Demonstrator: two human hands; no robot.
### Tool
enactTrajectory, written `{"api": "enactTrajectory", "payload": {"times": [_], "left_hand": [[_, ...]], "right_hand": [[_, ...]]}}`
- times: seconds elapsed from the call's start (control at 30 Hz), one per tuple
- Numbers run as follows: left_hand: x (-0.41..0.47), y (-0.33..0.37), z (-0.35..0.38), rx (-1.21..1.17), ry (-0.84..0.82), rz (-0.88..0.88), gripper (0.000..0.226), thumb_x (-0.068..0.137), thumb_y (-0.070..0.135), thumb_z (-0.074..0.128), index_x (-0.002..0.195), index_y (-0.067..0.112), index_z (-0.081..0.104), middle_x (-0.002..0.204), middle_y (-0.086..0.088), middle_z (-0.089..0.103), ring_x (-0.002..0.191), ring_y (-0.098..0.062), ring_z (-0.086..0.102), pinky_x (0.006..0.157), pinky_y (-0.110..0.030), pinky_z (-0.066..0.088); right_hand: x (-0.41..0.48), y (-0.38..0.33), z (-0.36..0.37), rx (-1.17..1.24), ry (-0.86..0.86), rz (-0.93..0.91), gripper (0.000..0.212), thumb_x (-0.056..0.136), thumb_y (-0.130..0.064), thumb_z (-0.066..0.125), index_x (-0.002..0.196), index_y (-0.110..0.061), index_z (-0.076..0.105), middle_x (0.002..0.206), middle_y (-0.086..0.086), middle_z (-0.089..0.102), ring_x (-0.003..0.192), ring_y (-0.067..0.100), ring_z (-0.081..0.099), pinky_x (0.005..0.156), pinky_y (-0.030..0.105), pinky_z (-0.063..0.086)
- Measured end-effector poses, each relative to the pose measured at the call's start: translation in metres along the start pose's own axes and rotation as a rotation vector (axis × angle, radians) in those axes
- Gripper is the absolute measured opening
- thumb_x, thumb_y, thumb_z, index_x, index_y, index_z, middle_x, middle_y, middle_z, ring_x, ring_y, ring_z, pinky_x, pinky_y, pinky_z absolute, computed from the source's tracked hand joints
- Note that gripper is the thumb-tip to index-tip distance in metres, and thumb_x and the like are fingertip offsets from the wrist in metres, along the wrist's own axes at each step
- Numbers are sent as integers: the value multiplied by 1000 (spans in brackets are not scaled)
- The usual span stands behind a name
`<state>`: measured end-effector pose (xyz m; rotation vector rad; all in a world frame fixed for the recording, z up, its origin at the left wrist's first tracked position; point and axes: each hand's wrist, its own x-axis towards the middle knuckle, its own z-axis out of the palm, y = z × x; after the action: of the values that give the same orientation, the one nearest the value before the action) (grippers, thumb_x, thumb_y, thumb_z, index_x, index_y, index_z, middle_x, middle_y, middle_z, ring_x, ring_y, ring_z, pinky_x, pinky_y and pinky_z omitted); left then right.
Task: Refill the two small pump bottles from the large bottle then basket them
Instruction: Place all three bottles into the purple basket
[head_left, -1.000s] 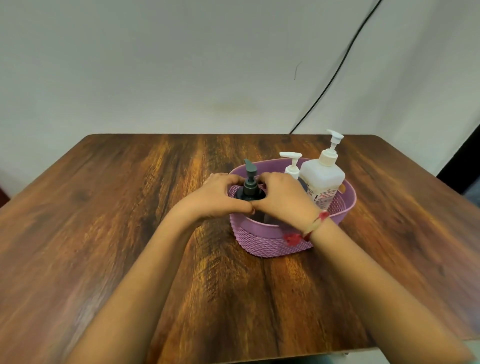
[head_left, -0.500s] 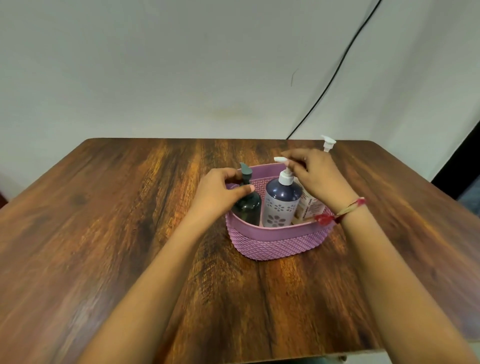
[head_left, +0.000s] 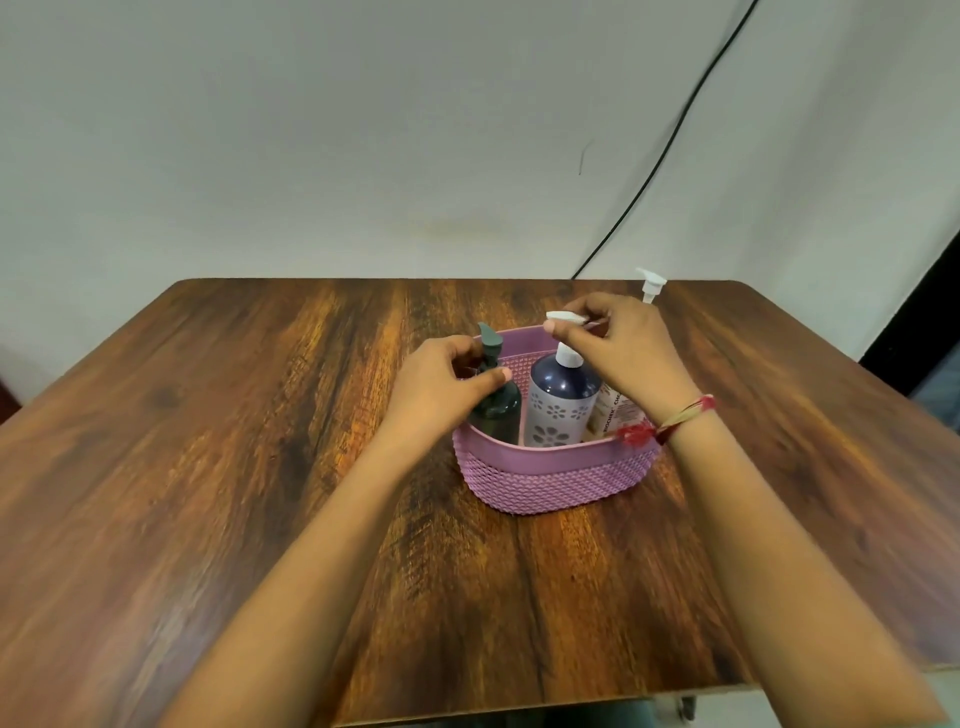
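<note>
Right hand (head_left: 628, 353) hops from the green bottle (head_left: 498, 410) to pinch the pump (head_left: 563, 317) on the blue bottle (head_left: 561, 410); left hand (head_left: 441, 384) grips the green one, and basketing looks done.

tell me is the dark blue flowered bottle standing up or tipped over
Upright. The dark blue flowered bottle stands in the purple basket with its white pump pointing up, pinched by the right hand.

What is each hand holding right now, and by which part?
The left hand grips the dark green pump bottle at its neck; the right hand pinches the white pump head of the navy flower-patterned bottle.
</note>
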<state>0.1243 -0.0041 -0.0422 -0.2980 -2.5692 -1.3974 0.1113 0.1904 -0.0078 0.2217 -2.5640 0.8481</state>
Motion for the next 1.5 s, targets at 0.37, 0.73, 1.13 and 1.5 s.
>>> {"api": "enactTrajectory", "payload": {"times": [0.37, 0.73, 1.13, 1.5], "left_hand": [[7, -4, -3, 143, -134, 7, 45, 84, 22, 73, 126, 20, 61, 120, 4, 67, 105, -8, 60, 95, -31, 49], [14, -13, 5, 218, -1, -20, 35, 69, 49, 79, 96, 31, 67, 88, 14, 69, 88, -8, 65, 88, -44, 53], [13, -12, 5, 226, 12, -68, 53, 61, 64, 77, 97, 32, 55, 93, 22, 58, 103, -13, 57, 93, -43, 43], [20, -11, -8, -223, -261, 9, 24, 75, 15, 80, 93, 23, 66, 95, 3, 72, 94, -13, 68, 86, -35, 56]], "right_hand": [[-7, -5, 6, 14, -115, 131, 79, 73, -20, 78, 140, -16, 36, 118, 12, 60, 107, 27, 59, 89, 34, 48], [-12, 2, 11, 36, -54, 106, 62, 82, -7, 66, 137, -18, 39, 115, 9, 63, 104, 24, 61, 87, 32, 49], [21, 16, 19, 354, -327, 144, 81, 75, 19, 52, 144, -15, 25, 97, 0, 66, 92, 17, 61, 80, 28, 48], [-2, 6, 37, 106, 69, 113, 36, 86, -25, 67, 116, -12, 54, 106, 5, 65, 100, 20, 61, 82, 28, 47]]}}
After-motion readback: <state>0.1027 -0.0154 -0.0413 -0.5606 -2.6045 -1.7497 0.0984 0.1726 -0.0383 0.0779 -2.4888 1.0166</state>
